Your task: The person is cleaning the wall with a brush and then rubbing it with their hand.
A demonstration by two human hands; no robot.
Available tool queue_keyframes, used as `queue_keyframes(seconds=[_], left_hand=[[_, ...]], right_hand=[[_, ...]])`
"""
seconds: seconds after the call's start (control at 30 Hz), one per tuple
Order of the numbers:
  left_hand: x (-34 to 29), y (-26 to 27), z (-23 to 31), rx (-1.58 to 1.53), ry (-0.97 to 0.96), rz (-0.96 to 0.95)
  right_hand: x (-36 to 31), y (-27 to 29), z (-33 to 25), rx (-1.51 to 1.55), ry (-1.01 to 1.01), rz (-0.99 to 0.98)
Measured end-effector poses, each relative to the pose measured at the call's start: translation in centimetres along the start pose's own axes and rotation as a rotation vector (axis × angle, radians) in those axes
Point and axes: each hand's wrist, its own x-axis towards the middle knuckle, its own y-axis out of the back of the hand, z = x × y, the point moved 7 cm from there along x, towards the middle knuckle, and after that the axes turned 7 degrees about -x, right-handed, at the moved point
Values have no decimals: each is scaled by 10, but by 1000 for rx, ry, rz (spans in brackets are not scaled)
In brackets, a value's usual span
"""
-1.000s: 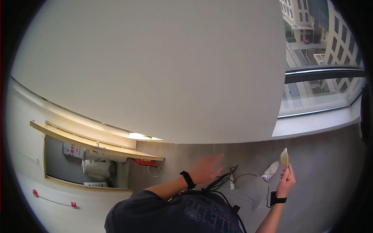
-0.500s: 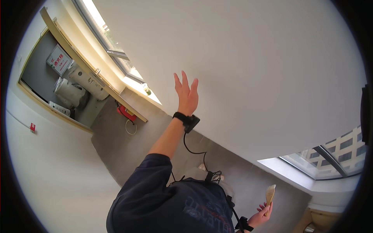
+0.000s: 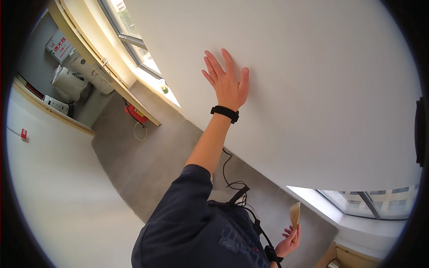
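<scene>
My left hand (image 3: 230, 85) is raised with its fingers spread against or just off a broad white wall (image 3: 326, 98); whether the palm touches it I cannot tell. It holds nothing, and a black strap (image 3: 225, 112) circles that wrist. Low at the right, my right hand (image 3: 287, 241) is closed round the handle of a flat paintbrush (image 3: 295, 215). The brush stands upright with its pale bristle end up, well away from the wall's surface. A second dark strap (image 3: 272, 254) is on my right wrist, and a black cable runs down by my body.
Windows (image 3: 136, 47) open the wall at upper left and lower right (image 3: 366, 203). A door (image 3: 89, 58) stands ajar at left, with large white rolls (image 3: 69, 82) behind it. On the grey floor (image 3: 134, 156) near the door sits a red fire extinguisher (image 3: 135, 114).
My left hand has moved up and slightly right along the wall, turning with its fingers spread wider. My right hand and the brush have shifted left and a little up in view.
</scene>
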Motion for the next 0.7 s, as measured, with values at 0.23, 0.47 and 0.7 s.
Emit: queue_keyframes(seconds=[0.23,0.47,0.7], left_hand=[[-26,-13,-6,-48,-14,-77],[-7,-6,-10,-68,3,-35],[13,2,-4,31,-105,5]], right_hand=[[-14,-50,-37,-16,-54,-47],[-10,-59,-44,-7,-8,-43],[-5,-63,-54,-19,32,-47]])
